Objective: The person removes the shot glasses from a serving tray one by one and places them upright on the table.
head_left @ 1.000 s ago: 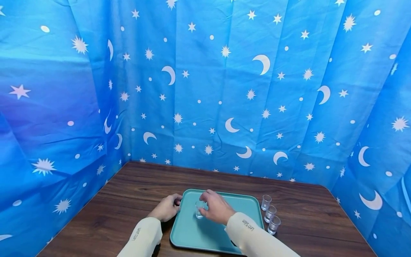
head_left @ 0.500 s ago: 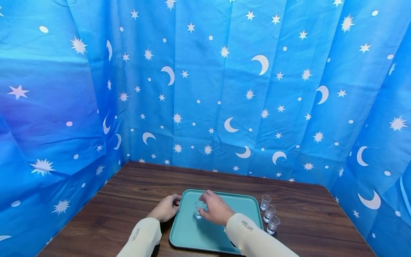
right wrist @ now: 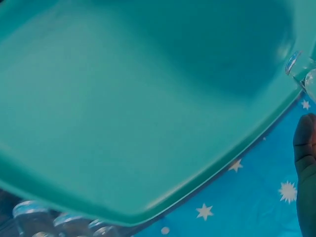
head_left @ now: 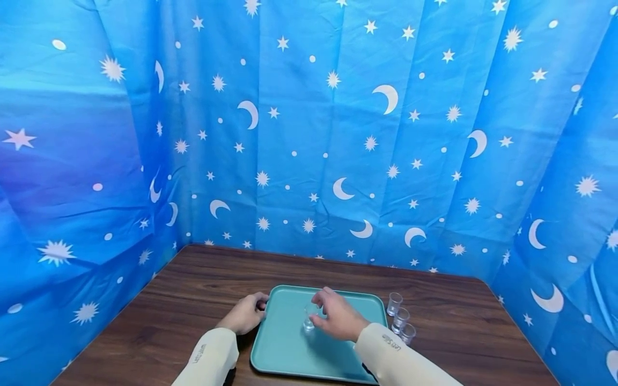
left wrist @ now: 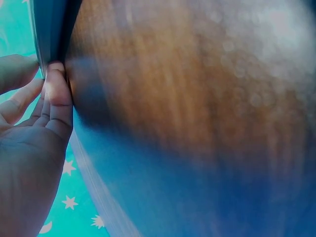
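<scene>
On the teal tray (head_left: 289, 354) a small clear shot glass (head_left: 308, 324) stands near the middle. My right hand (head_left: 340, 317) holds it between thumb and fingers, coming from the right. At the right edge of the right wrist view, part of the glass (right wrist: 298, 69) and part of the hand (right wrist: 306, 163) show. My left hand (head_left: 245, 313) grips the tray's left rim. In the left wrist view its thumb and fingers (left wrist: 58, 89) pinch that rim, some fingers lying against the tray's side.
Three more shot glasses stand in a row just right of the tray: a far one (head_left: 394, 304), a middle one (head_left: 400, 320) and a near one (head_left: 407, 333), partly behind the right sleeve. The dark wooden table (head_left: 217, 273) meets a blue star-patterned curtain (head_left: 309, 134).
My right hand and the shot glass have shifted a little to the right over the tray in the last half second. The left hand stays on the rim; the view has turned slightly.
</scene>
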Available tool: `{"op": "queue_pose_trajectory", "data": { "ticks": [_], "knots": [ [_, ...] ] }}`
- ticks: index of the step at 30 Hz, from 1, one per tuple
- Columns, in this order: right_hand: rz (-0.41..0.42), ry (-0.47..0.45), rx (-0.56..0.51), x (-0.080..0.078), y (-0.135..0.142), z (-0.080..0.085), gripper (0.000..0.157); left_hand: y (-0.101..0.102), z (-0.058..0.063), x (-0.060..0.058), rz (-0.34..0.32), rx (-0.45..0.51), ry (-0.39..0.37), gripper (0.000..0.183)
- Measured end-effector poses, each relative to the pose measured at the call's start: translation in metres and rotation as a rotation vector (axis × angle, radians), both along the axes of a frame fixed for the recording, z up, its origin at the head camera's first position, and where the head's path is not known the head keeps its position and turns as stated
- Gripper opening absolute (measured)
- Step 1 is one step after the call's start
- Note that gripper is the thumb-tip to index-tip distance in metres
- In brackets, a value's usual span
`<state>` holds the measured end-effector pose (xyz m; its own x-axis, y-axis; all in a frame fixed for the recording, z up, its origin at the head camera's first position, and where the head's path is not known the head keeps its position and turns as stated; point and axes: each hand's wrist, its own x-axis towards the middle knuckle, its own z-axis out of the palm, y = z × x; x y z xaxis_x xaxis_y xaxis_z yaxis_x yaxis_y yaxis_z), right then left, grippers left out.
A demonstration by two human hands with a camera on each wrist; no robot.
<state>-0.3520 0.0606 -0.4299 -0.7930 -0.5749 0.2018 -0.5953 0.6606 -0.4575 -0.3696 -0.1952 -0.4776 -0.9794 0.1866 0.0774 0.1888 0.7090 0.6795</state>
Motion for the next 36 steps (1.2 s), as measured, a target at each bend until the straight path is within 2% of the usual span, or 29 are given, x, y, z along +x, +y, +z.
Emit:
{"op": "queue_pose_trajectory", "data": {
  "ticks": [11, 20, 27, 36],
  "knots": [
    [-0.033, 0.033, 0.016, 0.001, 0.029, 0.004, 0.033, 0.002, 0.002, 0.0, -0.001, 0.005, 0.005, 0.035],
    [-0.003, 0.065, 0.097, 0.013, 0.047, 0.017, 0.032, 0.002, -0.003, -0.007, 0.03, -0.01, -0.002, 0.035],
    [0.023, 0.133, 0.123, 0.02, 0.067, 0.022, 0.031, 0.001, -0.002, -0.006, 0.022, -0.002, -0.024, 0.035],
    [-0.041, 0.118, 0.151, 0.028, 0.102, 0.023, 0.027, 0.001, 0.002, -0.003, 0.025, 0.014, -0.044, 0.031]
  ]
}}
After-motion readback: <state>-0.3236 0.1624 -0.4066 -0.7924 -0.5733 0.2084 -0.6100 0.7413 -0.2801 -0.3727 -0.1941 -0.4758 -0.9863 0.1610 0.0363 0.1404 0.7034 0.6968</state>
